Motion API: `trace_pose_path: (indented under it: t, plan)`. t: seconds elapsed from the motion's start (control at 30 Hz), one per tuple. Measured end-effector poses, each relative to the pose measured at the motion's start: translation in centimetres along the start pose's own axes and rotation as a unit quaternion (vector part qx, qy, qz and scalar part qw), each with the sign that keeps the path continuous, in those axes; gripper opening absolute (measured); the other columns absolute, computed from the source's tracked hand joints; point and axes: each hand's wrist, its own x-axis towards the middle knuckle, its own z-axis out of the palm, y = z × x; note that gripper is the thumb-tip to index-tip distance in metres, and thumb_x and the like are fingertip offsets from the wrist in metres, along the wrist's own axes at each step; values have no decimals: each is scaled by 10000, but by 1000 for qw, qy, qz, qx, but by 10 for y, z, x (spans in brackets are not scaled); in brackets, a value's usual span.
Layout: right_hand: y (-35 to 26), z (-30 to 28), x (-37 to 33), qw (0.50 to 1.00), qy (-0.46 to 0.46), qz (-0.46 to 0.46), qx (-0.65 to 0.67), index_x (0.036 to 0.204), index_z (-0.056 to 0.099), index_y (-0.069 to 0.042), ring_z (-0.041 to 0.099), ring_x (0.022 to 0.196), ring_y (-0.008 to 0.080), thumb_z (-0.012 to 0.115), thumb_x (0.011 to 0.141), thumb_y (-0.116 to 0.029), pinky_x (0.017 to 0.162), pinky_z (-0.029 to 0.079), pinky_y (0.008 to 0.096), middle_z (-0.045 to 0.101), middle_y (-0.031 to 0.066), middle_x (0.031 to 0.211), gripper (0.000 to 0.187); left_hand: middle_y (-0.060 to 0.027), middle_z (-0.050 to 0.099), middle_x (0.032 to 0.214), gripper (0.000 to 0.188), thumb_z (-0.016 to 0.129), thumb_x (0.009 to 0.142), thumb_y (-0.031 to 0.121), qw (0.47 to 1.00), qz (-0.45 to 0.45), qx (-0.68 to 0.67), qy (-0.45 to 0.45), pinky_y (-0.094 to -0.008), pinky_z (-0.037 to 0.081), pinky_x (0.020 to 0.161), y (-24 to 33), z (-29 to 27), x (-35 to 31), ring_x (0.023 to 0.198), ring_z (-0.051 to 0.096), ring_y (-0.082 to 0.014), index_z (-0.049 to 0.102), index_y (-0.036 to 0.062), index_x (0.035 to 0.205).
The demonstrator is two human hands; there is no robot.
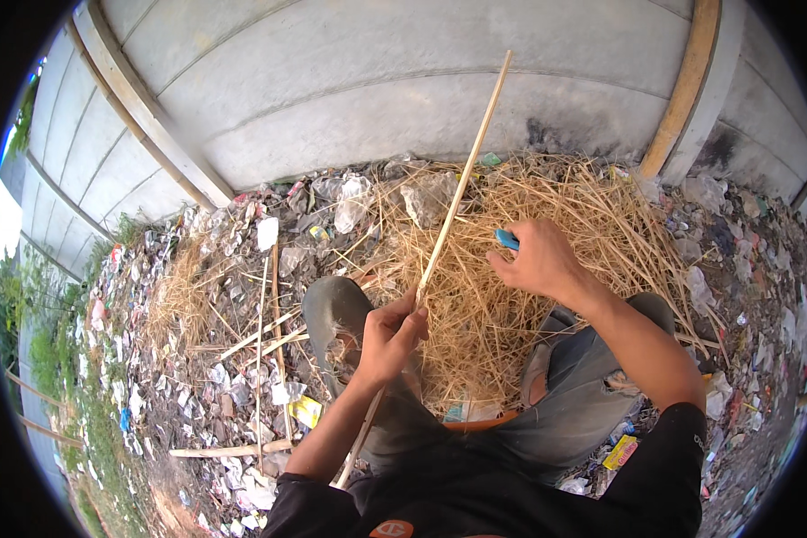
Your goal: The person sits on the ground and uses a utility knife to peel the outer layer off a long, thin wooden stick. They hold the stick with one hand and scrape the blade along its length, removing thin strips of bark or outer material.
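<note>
My left hand (pixel 391 341) is closed around a long pale bamboo strip (pixel 468 166) in front of my left knee. The strip slants from beside my left thigh up toward the wall, with its far end in the air. To the right, over the straw-like shavings, my right hand (pixel 542 258) is closed on a small blue object (pixel 507 239). Only a rounded blue end of it shows past the fingers; whether it is a tool's handle I cannot tell. The right hand is apart from the strip. A heap of thin bamboo shavings (pixel 480 336) lies between my legs.
A grey concrete panel wall (pixel 377 108) stands ahead, with a bamboo pole (pixel 686 90) upright against it at right. Litter-strewn ground (pixel 215 394) surrounds me. Several loose sticks lie at left, including a thick one (pixel 229 450). An orange edge (pixel 482 421) shows beneath me.
</note>
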Motion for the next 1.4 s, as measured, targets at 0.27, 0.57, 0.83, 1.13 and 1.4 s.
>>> trace_pose_path:
  t: [0.27,0.57,0.83,1.13,1.4]
  plan:
    - [-6,44,-7,998,-27,-56,-7,644,601,16,648,562,386,667,780,-72,553,500,481,607,225,592,176,54,534,770,464,600,1036,122,999,1,48,-16,-213,397,601,25,34,13,686,472,-29,494,-94,1433]
    - [-5,42,5,998,1,-51,-35,715,652,41,674,593,381,678,783,-52,577,539,472,637,225,623,118,69,490,723,410,594,1041,135,998,11,53,13,-216,337,545,35,46,37,631,410,-18,541,-98,1373]
    - [3,41,23,990,-1,-28,-141,733,688,17,714,637,346,607,853,-58,572,573,445,689,217,689,164,77,463,674,330,584,1044,135,1000,2,16,14,-223,314,506,16,55,51,587,388,-10,588,-92,1284]
    - [91,-42,81,957,111,205,-172,836,710,9,691,656,258,527,993,-89,585,544,432,696,144,763,260,89,479,675,351,591,1043,136,991,-104,-44,-76,-200,305,467,21,65,-11,546,403,6,576,-30,1352]
    - [86,-68,60,968,87,216,-96,1095,615,110,682,708,262,663,881,-115,611,514,412,665,185,830,315,66,521,710,332,599,1044,152,992,-85,-81,44,-188,305,476,22,12,-12,551,406,2,594,15,1346]
